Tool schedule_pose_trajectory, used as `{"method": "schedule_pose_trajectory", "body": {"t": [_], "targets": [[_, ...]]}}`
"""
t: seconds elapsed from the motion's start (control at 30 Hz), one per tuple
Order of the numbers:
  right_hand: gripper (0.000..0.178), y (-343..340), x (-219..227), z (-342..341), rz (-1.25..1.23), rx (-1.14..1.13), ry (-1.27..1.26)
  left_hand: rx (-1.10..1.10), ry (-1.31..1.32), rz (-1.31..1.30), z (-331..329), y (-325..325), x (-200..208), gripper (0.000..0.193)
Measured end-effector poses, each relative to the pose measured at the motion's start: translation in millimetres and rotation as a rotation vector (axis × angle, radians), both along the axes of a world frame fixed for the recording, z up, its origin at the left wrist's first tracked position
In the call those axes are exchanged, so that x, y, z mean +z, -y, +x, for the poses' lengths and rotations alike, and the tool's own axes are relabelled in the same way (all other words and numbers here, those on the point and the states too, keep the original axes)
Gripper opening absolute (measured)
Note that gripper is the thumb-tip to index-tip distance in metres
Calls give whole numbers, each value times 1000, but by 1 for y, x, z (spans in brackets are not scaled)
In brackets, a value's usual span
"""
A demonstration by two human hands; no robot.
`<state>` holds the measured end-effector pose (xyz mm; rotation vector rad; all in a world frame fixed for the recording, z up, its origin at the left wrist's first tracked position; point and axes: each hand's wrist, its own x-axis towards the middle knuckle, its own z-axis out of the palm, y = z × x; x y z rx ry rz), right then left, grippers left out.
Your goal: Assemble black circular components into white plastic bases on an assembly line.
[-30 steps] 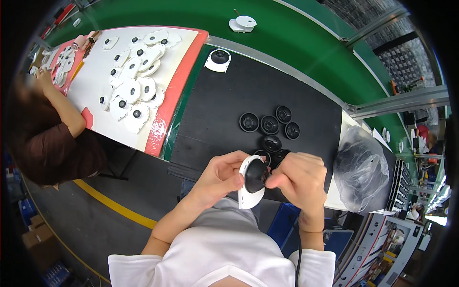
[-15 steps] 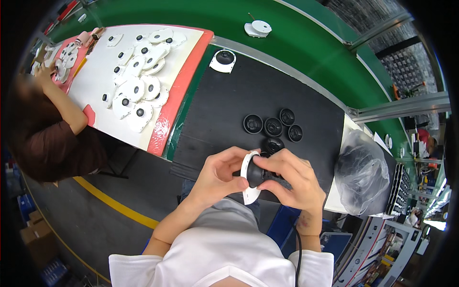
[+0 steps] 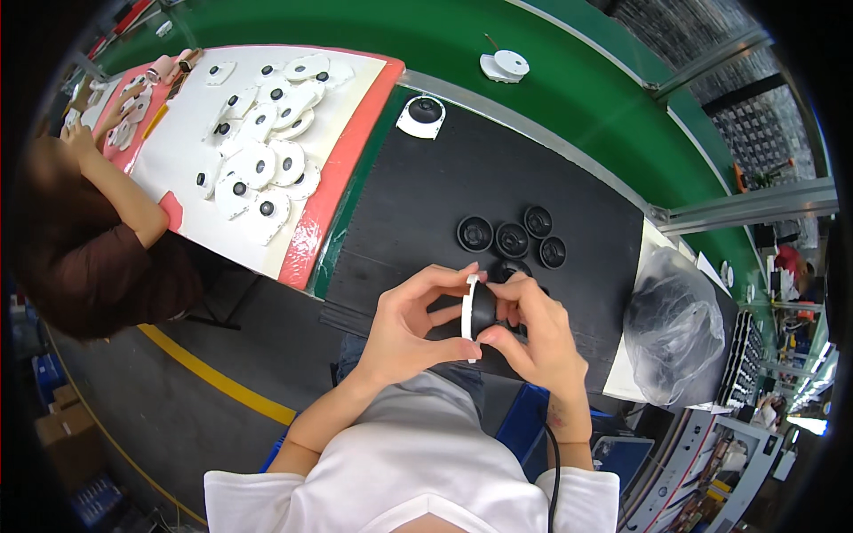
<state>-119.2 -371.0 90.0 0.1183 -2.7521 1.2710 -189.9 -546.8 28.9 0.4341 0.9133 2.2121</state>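
Observation:
Above the near edge of the black mat (image 3: 409, 204), my left hand (image 3: 402, 327) grips a white plate (image 3: 467, 318) by its rim, thumb below and fingers above. The plate stands edge-on to me. A black dome-shaped cap (image 3: 482, 311) sits against its right face. My right hand (image 3: 544, 336) pinches this cap from the right with thumb and fingers. Just beyond my hands lie several round black caps (image 3: 474, 234), hollow side up, one partly hidden by my right fingers. Farther off on the mat rests a white plate with a black dome fitted (image 3: 420, 117).
At the left, a white table (image 3: 164, 191) with red edging bears many white plates (image 3: 259, 166) with black centres. A co-worker (image 3: 107, 240) sits there, hands on similar parts. A clear plastic bag (image 3: 673, 324) lies right. White discs (image 3: 505, 66) rest on the green surface behind.
The white plate has turned in my hands from tilted to edge-on. My right fingers have shifted on the black cap, and my view has moved slightly.

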Motion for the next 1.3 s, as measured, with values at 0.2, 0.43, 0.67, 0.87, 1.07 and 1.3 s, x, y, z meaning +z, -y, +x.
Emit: {"method": "schedule_pose_trajectory", "body": {"t": [0.2, 0.43, 0.67, 0.87, 1.07, 1.3], "targets": [[37, -4, 4, -12, -11, 2, -144, -7, -31, -70, -5, 5, -6, 63], [49, -1, -13, -7, 60, 41, 6, -5, 2, -43, -8, 8, -10, 53], [85, 2, -8, -35, 130, 271, -102, -2, 6, -71, -18, 16, -17, 50], [79, -11, -22, -81, 204, 131, -125, 509, -408, -672, -43, 39, -23, 43], [81, -73, -82, -155, 541, -186, -61, 1050, -994, -1565, -106, 118, -61, 29], [82, -80, -106, -191, 527, -267, -162, 799, -1032, -1545, -122, 130, -63, 32]]}}
